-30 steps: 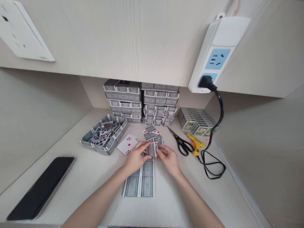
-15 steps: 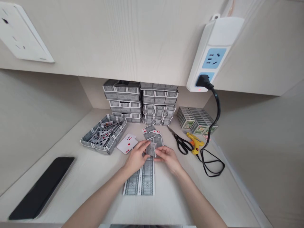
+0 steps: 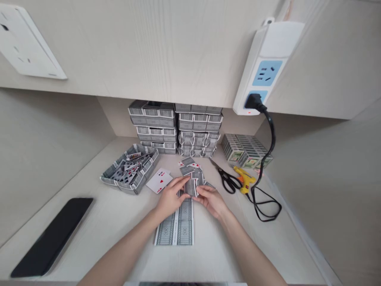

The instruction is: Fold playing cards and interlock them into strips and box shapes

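Playing card piece [image 3: 191, 187], grey patterned back, white edge at right; held above the far end of the card strip, between both hands; visible face toward the camera, long axis running roughly away from the person.

Hands, two, bare: left hand [image 3: 172, 196] gripping the piece's left side, thumb nearer, fingers beyond; right hand [image 3: 211, 200] pinching its right edge, fingers curled. Forearms converge from the near side.

Card strip [image 3: 185, 231], two columns, backs up, lengthwise away from the person.

Loose cards [image 3: 188, 170], overlapping, just beyond the hands.

Face-up cards [image 3: 158, 182], red hearts; corner indices too small to read.

Card tray [image 3: 134, 186], left, holding mixed cards.

Scissors [image 3: 228, 182], black-handled, blades pointing away and leftward; beside them, yellow glue gun [image 3: 245, 180].

Card-built boxes [image 3: 199, 123], stacked at the rear of the tabletop [image 3: 214, 254].

Boxed decks [image 3: 245, 151], right rear; lettering illegible.
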The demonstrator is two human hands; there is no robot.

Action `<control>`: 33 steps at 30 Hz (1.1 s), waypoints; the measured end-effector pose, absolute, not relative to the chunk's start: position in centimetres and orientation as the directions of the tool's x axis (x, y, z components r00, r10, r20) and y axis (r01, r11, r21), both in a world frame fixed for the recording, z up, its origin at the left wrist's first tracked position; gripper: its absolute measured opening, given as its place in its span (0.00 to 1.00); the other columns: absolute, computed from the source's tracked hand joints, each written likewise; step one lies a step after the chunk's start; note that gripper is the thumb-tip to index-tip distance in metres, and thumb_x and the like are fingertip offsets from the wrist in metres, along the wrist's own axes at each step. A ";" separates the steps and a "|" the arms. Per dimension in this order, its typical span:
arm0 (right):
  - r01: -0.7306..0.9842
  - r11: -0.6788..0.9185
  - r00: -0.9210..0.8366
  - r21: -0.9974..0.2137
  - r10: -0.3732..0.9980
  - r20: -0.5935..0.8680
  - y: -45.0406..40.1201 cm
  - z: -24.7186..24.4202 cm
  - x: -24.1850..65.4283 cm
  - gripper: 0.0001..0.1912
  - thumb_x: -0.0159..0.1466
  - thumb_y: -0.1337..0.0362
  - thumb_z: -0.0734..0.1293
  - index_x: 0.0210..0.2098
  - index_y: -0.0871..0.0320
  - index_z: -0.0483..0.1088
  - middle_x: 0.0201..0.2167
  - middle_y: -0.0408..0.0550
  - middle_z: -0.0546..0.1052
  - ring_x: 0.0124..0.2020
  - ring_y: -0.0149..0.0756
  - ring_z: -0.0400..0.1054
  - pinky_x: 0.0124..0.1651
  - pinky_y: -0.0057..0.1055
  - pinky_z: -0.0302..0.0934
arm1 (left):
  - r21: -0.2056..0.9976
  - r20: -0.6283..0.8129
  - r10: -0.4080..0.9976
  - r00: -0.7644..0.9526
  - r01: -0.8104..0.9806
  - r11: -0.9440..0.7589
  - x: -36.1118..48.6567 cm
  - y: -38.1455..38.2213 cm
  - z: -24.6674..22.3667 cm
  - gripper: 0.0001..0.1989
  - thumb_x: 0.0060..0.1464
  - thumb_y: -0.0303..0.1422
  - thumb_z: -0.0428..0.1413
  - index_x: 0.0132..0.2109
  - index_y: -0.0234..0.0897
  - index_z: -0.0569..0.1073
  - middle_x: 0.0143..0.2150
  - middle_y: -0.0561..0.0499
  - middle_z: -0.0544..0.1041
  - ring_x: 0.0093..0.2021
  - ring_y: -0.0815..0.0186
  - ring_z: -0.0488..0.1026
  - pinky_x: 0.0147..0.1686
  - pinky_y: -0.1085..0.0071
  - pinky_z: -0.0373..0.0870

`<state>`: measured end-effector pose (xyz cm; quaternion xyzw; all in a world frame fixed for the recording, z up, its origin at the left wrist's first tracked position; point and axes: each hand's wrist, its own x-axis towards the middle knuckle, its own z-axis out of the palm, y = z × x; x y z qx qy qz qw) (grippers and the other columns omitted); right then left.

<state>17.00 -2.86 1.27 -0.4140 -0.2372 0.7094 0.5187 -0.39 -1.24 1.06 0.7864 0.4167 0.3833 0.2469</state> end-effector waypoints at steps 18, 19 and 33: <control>0.029 0.039 0.069 -0.999 0.997 0.041 -3.0 1.1 16.8 0.13 0.51 0.56 0.69 0.22 0.60 0.72 0.19 0.45 0.74 0.22 0.32 0.66 0.30 0.29 0.61 | 0.682 0.415 0.833 0.365 0.482 -0.550 -0.1 -1.1 0.5 0.27 0.47 0.29 0.57 0.56 0.44 0.62 0.55 0.48 0.66 0.47 0.65 0.70 0.46 0.67 0.70; 0.065 0.054 0.070 -0.996 0.996 0.059 -3.0 1.2 16.8 0.13 0.52 0.56 0.68 0.22 0.60 0.72 0.19 0.45 0.74 0.22 0.32 0.66 0.30 0.29 0.60 | 0.683 0.412 0.834 0.368 0.480 -0.550 -0.1 -1.1 0.5 0.27 0.47 0.29 0.57 0.56 0.44 0.62 0.55 0.48 0.66 0.47 0.65 0.70 0.46 0.67 0.70; 0.207 0.126 0.005 -0.970 0.992 0.129 -3.6 0.1 16.0 0.20 0.57 0.53 0.62 0.44 0.59 0.69 0.31 0.49 0.77 0.26 0.37 0.72 0.29 0.32 0.68 | 0.641 0.456 0.843 0.286 0.552 -0.534 -0.3 -0.9 1.0 0.27 0.49 0.29 0.55 0.57 0.44 0.60 0.52 0.47 0.66 0.44 0.65 0.70 0.46 0.64 0.69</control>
